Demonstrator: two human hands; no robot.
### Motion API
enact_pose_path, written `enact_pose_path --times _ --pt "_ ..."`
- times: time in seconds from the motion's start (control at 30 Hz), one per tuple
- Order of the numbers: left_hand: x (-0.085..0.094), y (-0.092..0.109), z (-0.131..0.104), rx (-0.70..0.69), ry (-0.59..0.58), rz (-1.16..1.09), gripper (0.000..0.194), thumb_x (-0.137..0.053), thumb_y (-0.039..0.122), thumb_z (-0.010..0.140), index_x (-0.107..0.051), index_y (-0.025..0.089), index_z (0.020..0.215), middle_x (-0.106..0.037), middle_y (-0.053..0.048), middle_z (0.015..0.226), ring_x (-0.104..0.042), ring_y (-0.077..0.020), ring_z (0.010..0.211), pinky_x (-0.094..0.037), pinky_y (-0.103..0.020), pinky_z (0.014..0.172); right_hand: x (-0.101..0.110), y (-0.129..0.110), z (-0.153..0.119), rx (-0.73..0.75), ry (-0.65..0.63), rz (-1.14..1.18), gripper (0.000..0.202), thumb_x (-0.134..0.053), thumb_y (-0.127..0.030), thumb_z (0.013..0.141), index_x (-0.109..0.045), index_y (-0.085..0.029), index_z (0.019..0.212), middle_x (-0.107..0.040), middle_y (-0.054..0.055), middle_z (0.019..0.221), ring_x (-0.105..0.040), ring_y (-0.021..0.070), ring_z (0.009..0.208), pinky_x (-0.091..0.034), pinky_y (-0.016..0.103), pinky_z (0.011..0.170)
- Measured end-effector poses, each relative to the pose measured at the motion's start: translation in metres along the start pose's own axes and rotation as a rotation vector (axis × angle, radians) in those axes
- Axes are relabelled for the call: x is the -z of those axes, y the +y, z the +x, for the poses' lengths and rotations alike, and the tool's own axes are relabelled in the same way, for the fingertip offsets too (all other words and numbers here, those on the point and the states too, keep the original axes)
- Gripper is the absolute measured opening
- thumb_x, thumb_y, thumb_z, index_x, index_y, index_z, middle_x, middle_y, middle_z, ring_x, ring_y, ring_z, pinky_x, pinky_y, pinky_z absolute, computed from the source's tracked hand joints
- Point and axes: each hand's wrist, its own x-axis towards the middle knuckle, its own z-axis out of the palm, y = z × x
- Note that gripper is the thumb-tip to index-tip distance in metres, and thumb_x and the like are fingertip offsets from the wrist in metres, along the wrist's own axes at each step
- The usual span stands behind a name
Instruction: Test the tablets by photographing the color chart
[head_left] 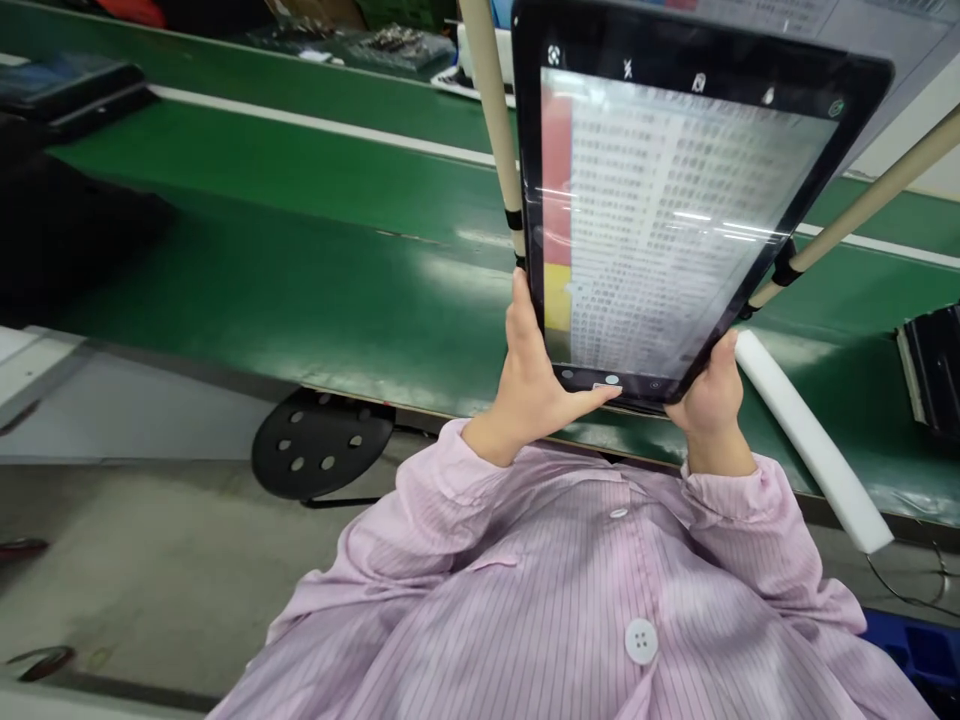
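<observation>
A large black-framed tablet [675, 220] is held up over the green bench, its screen showing a camera view of a printed sheet with red and yellow blocks at its left. My left hand [532, 385] grips the tablet's lower left corner, its thumb stretched over the bottom edge near the round shutter button. At the lower right corner my right hand [712, 395] is wrapped round the edge, its fingers partly hidden behind the tablet. Behind the tablet, a printed sheet [900, 50] shows in part at the top right.
Beige poles [491, 100] rise on both sides of the tablet. A white foam strip [814, 440] lies across the green bench's [337, 290] front edge at right. Dark devices [67, 90] rest at far left, another [934, 370] at far right. A black stool [322, 445] stands below.
</observation>
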Motion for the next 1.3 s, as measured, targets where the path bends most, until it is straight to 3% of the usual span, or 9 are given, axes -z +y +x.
enact_pose_path --times 0.3,0.53,0.83,0.93,1.0,1.1,1.23,1.3 --pt "-0.004 -0.002 -0.002 0.048 0.022 0.007 0.140 -0.096 0.072 0.057 -0.026 0.021 0.167 -0.014 -0.020 0.181 0.011 -0.0448 0.168 -0.003 -0.063 0.136 0.002 0.001 -0.001 0.061 -0.029 -0.138 0.093 -0.021 -0.092 0.094 -0.059 -0.027 0.148 -0.072 0.012 0.137 -0.052 0.0330 0.152 -0.055 0.061 0.117" --pt "-0.003 -0.001 -0.001 0.091 0.040 -0.024 0.140 -0.099 0.067 0.057 -0.025 0.021 0.167 -0.012 -0.020 0.181 0.011 -0.0448 0.168 -0.002 -0.063 0.137 0.001 -0.002 -0.001 0.044 -0.039 -0.176 0.096 -0.020 -0.096 0.090 -0.060 -0.028 0.146 -0.071 0.013 0.137 -0.047 0.0343 0.156 -0.051 0.065 0.120" --pt "-0.004 -0.001 -0.001 0.096 0.055 -0.036 0.145 -0.099 0.070 0.052 -0.027 0.020 0.167 -0.015 -0.021 0.180 0.011 -0.0469 0.167 -0.003 -0.065 0.136 0.002 -0.002 -0.001 0.036 -0.034 -0.186 0.092 -0.016 -0.090 0.094 -0.060 -0.028 0.146 -0.074 0.012 0.131 -0.051 0.0321 0.153 -0.051 0.064 0.121" --pt "-0.002 0.002 0.001 0.083 0.089 -0.125 0.135 -0.095 0.076 0.055 -0.037 0.023 0.164 -0.025 -0.017 0.179 0.000 -0.0463 0.168 -0.010 -0.062 0.137 0.003 0.003 0.000 0.019 -0.015 -0.138 0.091 -0.021 -0.091 0.093 -0.061 -0.028 0.144 -0.074 0.012 0.133 -0.053 0.0334 0.151 -0.052 0.064 0.119" --pt "0.000 0.003 0.004 0.085 0.133 -0.318 0.108 -0.082 0.081 0.071 -0.048 0.029 0.159 -0.039 -0.010 0.174 -0.016 -0.0419 0.168 -0.021 -0.058 0.136 0.004 0.008 -0.003 -0.006 0.003 -0.124 0.092 -0.023 -0.092 0.093 -0.062 -0.027 0.144 -0.073 0.012 0.135 -0.055 0.0340 0.150 -0.054 0.063 0.118" --pt "0.005 0.003 0.008 0.213 0.163 -0.655 0.064 -0.070 0.071 0.091 -0.065 0.038 0.145 -0.060 -0.001 0.158 -0.042 -0.0339 0.159 -0.040 -0.051 0.130 0.006 0.007 -0.010 0.015 0.009 -0.178 0.093 -0.022 -0.090 0.095 -0.057 -0.025 0.152 -0.069 0.011 0.145 -0.052 0.0321 0.153 -0.052 0.059 0.122" --pt "0.012 -0.003 0.006 0.416 0.164 -0.789 0.055 -0.084 0.058 0.085 -0.074 0.039 0.135 -0.072 0.001 0.145 -0.058 -0.0300 0.148 -0.050 -0.045 0.123 0.008 -0.017 -0.016 0.201 -0.106 -0.402 0.086 -0.025 -0.083 0.101 -0.030 -0.032 0.170 -0.040 0.001 0.173 -0.029 0.0259 0.166 -0.034 0.051 0.136" --pt "0.013 -0.006 0.003 0.487 0.147 -0.823 0.051 -0.084 0.056 0.086 -0.074 0.041 0.134 -0.075 0.001 0.141 -0.062 -0.0290 0.144 -0.055 -0.044 0.119 0.008 -0.037 -0.012 0.278 -0.178 -0.478 0.085 -0.027 -0.080 0.102 -0.017 -0.034 0.174 -0.030 -0.003 0.178 -0.026 0.0268 0.167 -0.033 0.052 0.136"
